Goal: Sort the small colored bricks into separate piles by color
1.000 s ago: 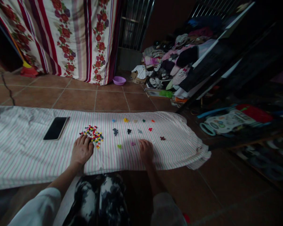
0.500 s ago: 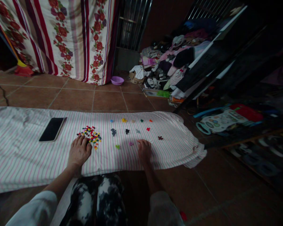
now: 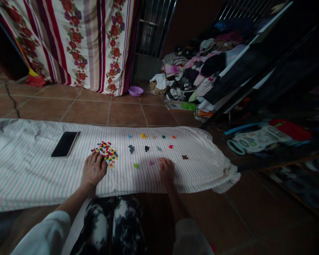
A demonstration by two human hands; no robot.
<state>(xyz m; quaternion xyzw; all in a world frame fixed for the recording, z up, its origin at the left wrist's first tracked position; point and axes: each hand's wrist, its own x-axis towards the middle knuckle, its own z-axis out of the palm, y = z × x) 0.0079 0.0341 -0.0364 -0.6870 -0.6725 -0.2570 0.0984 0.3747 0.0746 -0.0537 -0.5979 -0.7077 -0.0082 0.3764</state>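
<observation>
"So, leftmost?"
"Left hand (image 3: 94, 170), fingers slightly spread, at multicoloured pile (image 3: 111, 154) on striped cloth (image 3: 127, 180); pieces likely light, stiff, best pinched by the sides."
"Rightward?"
"Pink cluster (image 3: 151, 163), loose; right hand (image 3: 167, 172) just beside, fingers curled, grip cannot be told."

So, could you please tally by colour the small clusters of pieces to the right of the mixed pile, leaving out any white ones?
Blue: 1
Yellow: 1
Beige: 1
Dark green and lime green: 2
Orange: 1
Dark grey and light grey: 2
Black: 1
Red: 1
Brown: 1
Pink: 1
Total: 12
</observation>
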